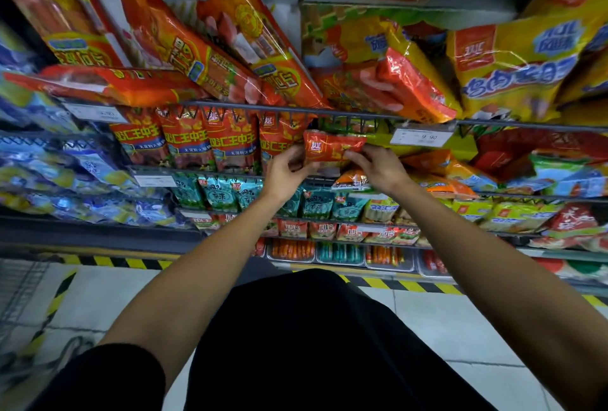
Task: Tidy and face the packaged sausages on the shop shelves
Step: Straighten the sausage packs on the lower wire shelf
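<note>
Both hands are raised to the second shelf from the top, holding one small sausage pack (332, 149) between them. The left hand (285, 171) grips its left end, thumb and curled fingers round the lower corner; the right hand (378, 165) pinches its right end, fingers folded over the edge. The pack is red-orange with a glossy, crinkled wrapper, a red-and-white brand square at its upper left corner and yellow print on its face. It lies crosswise, long side level, just below the wire rail (296, 110) of the shelf above and just left of a white price tag (422, 138).

To its left stands a row of tall red packs (210, 140) — upright, faces forward, touching side by side, each with bold yellow characters on a blue band. The nearest of them is partly hidden behind the left hand. On the top shelf, long orange packs (184, 52) lean at mixed angles across one another, and large yellow packs (513, 65) sit to the right. Below the held pack an orange pack (352, 179) lies tilted on the shelf edge, touching the right hand's underside or just beside it — which, the view does not settle. Lower shelves carry teal packs (217, 192) standing in a row.
</note>
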